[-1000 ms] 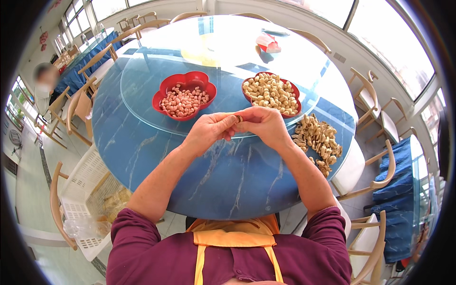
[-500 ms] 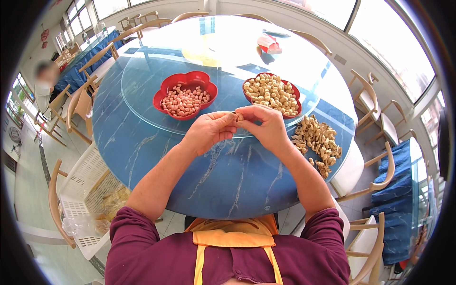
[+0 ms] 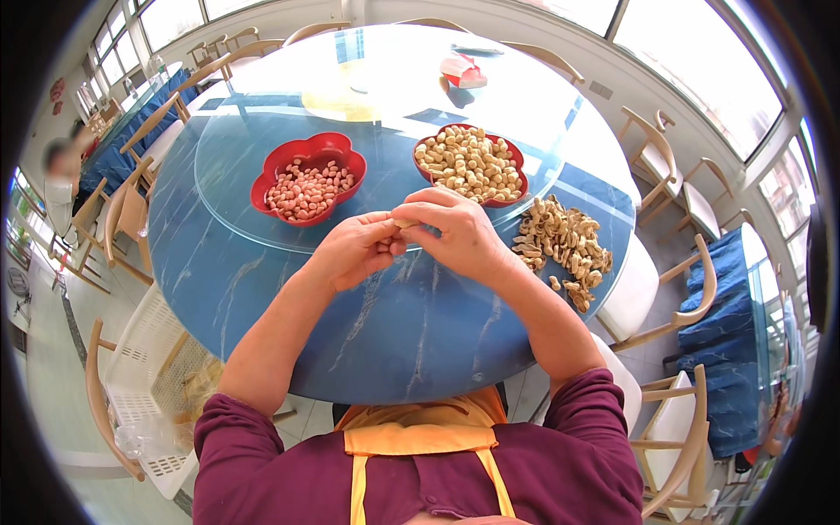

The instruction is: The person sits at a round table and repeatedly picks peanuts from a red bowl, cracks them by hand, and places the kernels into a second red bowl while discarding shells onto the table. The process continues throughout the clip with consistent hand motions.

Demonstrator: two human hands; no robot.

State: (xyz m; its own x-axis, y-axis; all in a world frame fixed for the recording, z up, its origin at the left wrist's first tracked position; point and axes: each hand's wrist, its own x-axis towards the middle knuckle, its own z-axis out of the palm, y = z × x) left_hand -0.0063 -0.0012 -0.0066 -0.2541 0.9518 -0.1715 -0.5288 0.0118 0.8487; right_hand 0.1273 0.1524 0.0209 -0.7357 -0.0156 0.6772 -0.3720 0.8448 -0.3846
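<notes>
In front of the two bowls, my left hand (image 3: 353, 252) and my right hand (image 3: 457, 229) meet fingertip to fingertip. Between them they pinch a small tan peanut (image 3: 405, 223), mostly covered by the fingers. Beyond my left hand, a red flower-shaped bowl (image 3: 262, 175) holds shelled pink peanuts (image 3: 308, 189). A second red bowl (image 3: 522, 168), heaped with unshelled peanuts (image 3: 468, 162), stands just past my right hand. To the right of my right wrist lies a loose pile of broken peanut shells (image 3: 564, 243).
Both bowls stand on a glass turntable (image 3: 229, 210) on a round blue marbled table (image 3: 236, 289). A red and white packet (image 3: 462, 72) lies at the far side. A white plastic crate (image 3: 140, 350) sits low at the left. Wooden chairs surround the table; a person (image 3: 61, 188) is far left.
The whole view has shifted a little, so the table and bowls sit further left in the picture. My hands stay together, with the fingers slightly repositioned around the peanut.
</notes>
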